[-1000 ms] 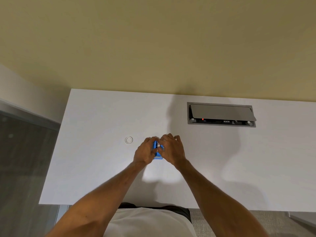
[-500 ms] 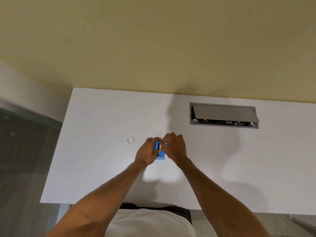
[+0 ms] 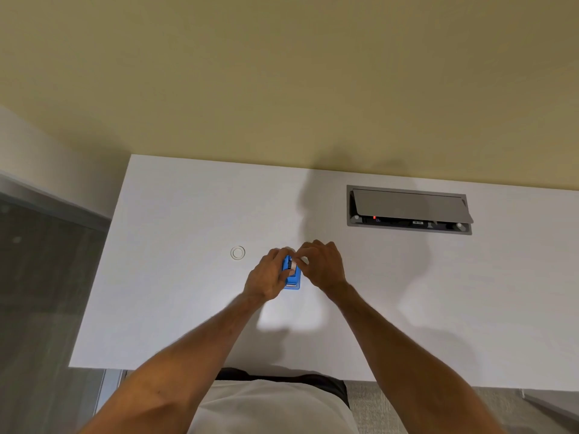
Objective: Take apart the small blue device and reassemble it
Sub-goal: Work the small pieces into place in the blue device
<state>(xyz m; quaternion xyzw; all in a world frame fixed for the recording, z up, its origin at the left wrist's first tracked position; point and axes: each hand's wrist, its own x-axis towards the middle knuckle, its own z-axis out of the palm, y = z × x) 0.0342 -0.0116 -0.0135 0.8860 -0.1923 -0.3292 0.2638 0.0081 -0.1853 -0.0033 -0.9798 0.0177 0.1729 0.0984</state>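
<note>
A small blue device (image 3: 294, 280) lies on the white desk (image 3: 175, 296), near its middle. My left hand (image 3: 266, 278) grips the device from its left side, thumb across the top. My right hand (image 3: 322, 266) reaches in from the right, fingertips pinched at the far end of the device on a small pale part. The far half of the device is hidden by my fingers, and the part is too small to make out.
A white round grommet (image 3: 237, 253) is set in the desk left of my hands. A grey cable box (image 3: 409, 211) with its lid tilted open sits at the back right. A beige wall rises behind the desk; the floor drops away on the left.
My hands stay on the device. The right hand's fingers have shifted slightly to the right at the device's far end, and more of the blue body shows between the hands.
</note>
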